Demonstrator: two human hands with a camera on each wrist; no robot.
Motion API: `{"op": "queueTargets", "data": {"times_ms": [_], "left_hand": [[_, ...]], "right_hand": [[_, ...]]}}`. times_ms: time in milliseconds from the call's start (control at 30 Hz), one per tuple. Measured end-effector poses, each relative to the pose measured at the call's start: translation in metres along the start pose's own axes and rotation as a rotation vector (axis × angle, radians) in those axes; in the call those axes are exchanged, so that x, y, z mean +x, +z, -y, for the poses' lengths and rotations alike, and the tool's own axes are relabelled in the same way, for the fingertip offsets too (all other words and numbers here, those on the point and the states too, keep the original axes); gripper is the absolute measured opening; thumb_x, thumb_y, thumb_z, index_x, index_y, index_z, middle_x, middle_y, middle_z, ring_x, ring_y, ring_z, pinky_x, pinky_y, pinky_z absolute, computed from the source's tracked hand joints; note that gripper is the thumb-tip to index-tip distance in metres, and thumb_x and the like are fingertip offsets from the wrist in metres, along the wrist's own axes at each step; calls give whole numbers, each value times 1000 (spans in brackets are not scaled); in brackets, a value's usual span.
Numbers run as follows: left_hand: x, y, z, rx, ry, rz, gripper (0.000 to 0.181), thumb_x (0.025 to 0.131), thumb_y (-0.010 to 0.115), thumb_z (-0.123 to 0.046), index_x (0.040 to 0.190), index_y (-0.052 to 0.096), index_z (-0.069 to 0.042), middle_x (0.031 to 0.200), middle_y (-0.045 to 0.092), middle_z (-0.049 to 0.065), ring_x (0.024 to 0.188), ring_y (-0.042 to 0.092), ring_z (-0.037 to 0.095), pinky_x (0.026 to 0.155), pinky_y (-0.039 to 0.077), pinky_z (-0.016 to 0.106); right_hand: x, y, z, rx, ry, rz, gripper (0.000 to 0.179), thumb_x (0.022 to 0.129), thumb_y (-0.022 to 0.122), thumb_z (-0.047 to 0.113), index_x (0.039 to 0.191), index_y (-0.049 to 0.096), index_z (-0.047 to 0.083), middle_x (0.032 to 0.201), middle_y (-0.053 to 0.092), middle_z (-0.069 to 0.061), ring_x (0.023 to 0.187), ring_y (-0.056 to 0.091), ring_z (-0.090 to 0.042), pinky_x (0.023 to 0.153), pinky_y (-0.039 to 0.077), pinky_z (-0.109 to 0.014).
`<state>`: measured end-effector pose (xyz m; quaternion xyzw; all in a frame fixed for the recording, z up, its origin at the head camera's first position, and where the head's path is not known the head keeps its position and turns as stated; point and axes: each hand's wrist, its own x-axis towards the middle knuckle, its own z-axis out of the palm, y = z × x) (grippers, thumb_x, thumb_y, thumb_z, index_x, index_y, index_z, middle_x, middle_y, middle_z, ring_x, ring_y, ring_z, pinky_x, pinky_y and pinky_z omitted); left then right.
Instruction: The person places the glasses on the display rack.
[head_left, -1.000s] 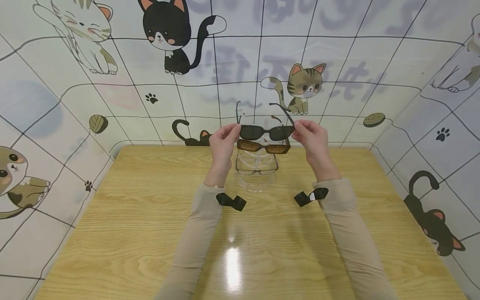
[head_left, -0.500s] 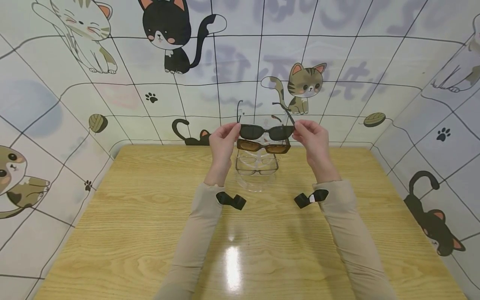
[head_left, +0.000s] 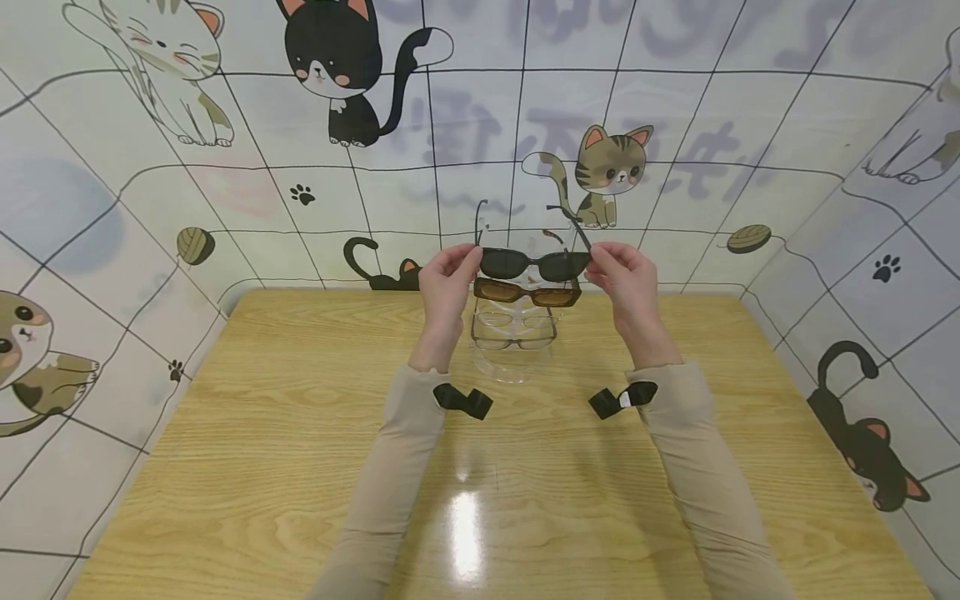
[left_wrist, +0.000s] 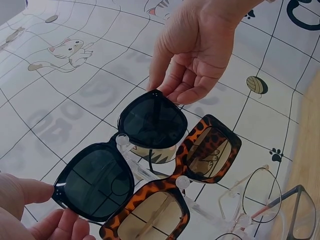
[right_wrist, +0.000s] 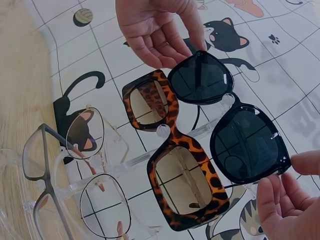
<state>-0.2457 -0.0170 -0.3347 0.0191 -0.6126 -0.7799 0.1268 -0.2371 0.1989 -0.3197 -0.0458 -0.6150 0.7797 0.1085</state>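
Black sunglasses [head_left: 504, 264] are stretched level between both hands at the top of a clear display stand [head_left: 513, 375]. My left hand [head_left: 444, 292] pinches one front corner between thumb and fingers, and my right hand [head_left: 628, 287] pinches the other. In the left wrist view the bridge of the sunglasses [left_wrist: 95, 175] lies right at the stand's uppermost clear knob [left_wrist: 123, 140]. Their temples point back towards the wall. Just below sit tortoiseshell sunglasses [right_wrist: 212, 197] with brown lenses, their bridge at another knob [right_wrist: 163, 131].
Lower on the stand are thin round wire glasses [right_wrist: 103, 205] and grey rectangular glasses [right_wrist: 46, 185]. The stand is at the far edge of a wooden table [head_left: 300, 433]. Behind it rises a cat-printed wall covering [head_left: 480, 125]. Black straps with small cameras [head_left: 462, 402] circle both wrists.
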Motion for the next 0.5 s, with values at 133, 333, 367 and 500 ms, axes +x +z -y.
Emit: {"op": "queueTargets", "data": {"times_ms": [133,333,367,500], "left_hand": [[-1,-3,-1,22,13,-9,22,88,66,-13,103,67,2,80,61,-5,76,59,11,84,50,40],[-3,-15,-1,50,33,-31,20,88,65,-12,103,67,1,82,62,-3,84,60,22,72,49,22],[-4,-18,0,56,38,-30,20,88,65,-12,103,67,1,84,63,-3,84,60,22,72,49,22],[-6,-32,5,114,63,-30,21,89,64,-11,105,66,2,91,64,3,84,59,13,76,49,25]], "right_hand": [[-2,-2,-1,-1,1,1,10,91,62,12,95,59,3,81,58,-2,75,56,-11,72,53,-17],[-6,-11,-4,10,-11,-17,12,91,62,14,96,58,5,86,61,-3,79,56,-14,73,52,-18],[-7,-13,-5,8,-13,-20,12,91,62,15,96,58,5,86,61,-3,79,57,-14,72,52,-18],[-15,-22,-9,-54,-16,-29,13,91,62,18,97,57,8,89,61,-2,81,57,-13,74,52,-17]]}}
